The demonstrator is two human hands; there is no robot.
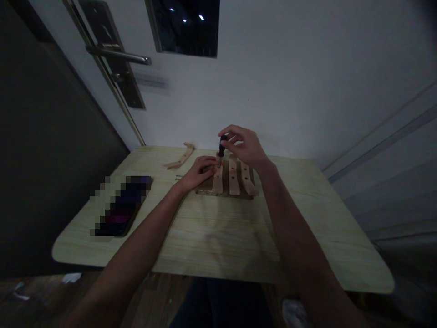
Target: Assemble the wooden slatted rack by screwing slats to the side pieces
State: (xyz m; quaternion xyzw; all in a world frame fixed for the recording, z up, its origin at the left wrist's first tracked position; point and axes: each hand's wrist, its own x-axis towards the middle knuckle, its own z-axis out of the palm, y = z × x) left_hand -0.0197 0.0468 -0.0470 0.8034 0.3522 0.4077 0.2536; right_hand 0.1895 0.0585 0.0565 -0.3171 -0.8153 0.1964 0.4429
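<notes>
A small wooden board carrying three pale wooden slats lies on the light wood table near the far edge. My right hand pinches the black handle of a short screwdriver, which stands upright on the top of the leftmost slat. My left hand rests on the board's left side, fingers curled against that slat, steadying it.
A loose curved wooden piece lies at the table's far edge, left of the board. A dark flat device sits on the table's left side. A white wall and a door with a metal lever handle stand behind.
</notes>
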